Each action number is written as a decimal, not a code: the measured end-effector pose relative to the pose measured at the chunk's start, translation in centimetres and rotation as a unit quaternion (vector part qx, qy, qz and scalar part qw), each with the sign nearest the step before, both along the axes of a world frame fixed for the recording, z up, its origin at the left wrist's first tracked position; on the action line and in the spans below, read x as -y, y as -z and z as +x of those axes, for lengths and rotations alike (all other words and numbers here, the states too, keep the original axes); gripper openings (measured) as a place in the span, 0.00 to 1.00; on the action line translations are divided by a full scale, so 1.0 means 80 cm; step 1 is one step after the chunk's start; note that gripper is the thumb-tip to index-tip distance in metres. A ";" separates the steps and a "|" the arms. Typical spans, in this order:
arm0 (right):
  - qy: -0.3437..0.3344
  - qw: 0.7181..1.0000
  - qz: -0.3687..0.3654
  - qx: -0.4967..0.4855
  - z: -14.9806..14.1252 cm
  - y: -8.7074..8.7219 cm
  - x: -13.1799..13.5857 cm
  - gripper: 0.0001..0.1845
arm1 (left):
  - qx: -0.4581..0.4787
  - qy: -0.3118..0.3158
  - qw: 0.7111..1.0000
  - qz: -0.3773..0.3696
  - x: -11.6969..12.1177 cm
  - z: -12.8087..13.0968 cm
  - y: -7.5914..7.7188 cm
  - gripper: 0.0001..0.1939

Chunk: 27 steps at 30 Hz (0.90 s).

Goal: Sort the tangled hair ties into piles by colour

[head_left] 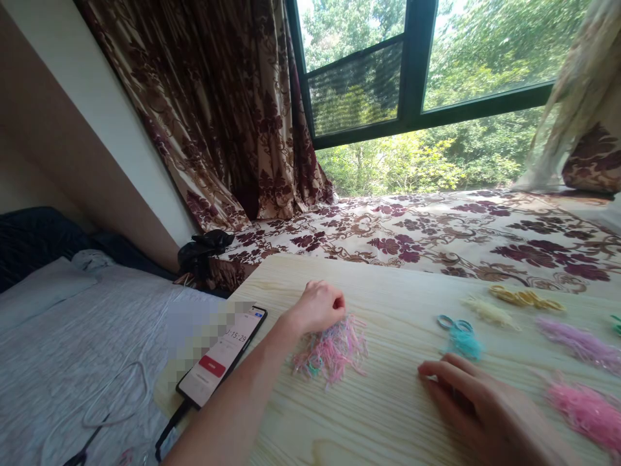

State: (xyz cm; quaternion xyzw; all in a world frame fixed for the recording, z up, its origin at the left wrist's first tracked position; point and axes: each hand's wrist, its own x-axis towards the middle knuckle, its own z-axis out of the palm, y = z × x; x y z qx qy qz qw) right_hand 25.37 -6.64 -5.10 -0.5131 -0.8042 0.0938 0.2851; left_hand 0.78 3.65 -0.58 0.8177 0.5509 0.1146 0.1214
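A mixed pile of thin shiny strands (332, 353), pink, lilac and pale blue, lies on the wooden tabletop (383, 421). My left hand (320, 305) rests at the pile's far edge with its fingers curled closed; what they hold, if anything, is hidden. My right hand (473, 404) is low over the table, thumb and forefinger drawn together, with a tiny pale spot between them too small to name. Just beyond it lie teal strands (466, 343) and teal rings (453, 322). Pink strands (587, 409) lie to its right.
Lilac strands (579, 343), pale yellow strands (491, 312) and yellow rings (526, 298) lie along the table's right side. A phone (220, 359) with a cable sits beside my left forearm. A bed (97, 323) is at left; a flowered cloth (402, 239) covers the window ledge.
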 end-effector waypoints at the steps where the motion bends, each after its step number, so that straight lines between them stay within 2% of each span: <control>1: 0.008 1.000 0.003 -0.006 -0.002 -0.001 0.001 0.18 | 0.009 -0.003 1.000 -0.001 0.000 -0.001 -0.002 0.08; 7: 0.014 1.000 0.008 -0.012 -0.004 0.002 0.001 0.18 | 0.068 -0.011 0.997 -0.040 0.006 -0.004 -0.015 0.09; 10: -0.006 1.000 0.013 -0.005 -0.001 0.004 -0.002 0.17 | 0.086 -0.011 0.995 -0.057 0.010 -0.001 -0.019 0.09; 17: -0.010 1.000 -0.019 -0.005 0.000 -0.004 -0.001 0.15 | 0.121 -0.005 0.992 -0.040 0.020 0.020 -0.026 0.11; 19: -0.023 0.999 -0.019 -0.012 0.001 -0.006 -0.002 0.14 | 0.184 -0.011 0.981 -0.054 0.027 0.029 -0.022 0.11; 22: -0.013 0.998 0.017 -0.059 0.001 -0.011 -0.002 0.13 | 0.299 -0.013 0.946 -0.126 0.044 0.045 -0.014 0.11; 24: 0.004 0.994 0.048 -0.101 -0.001 -0.018 -0.001 0.13 | 0.335 -0.003 0.929 -0.155 0.057 0.056 -0.012 0.12; 27: 0.016 0.987 0.079 -0.138 -0.006 -0.029 0.002 0.11 | 0.346 0.015 0.920 -0.185 0.073 0.068 -0.012 0.14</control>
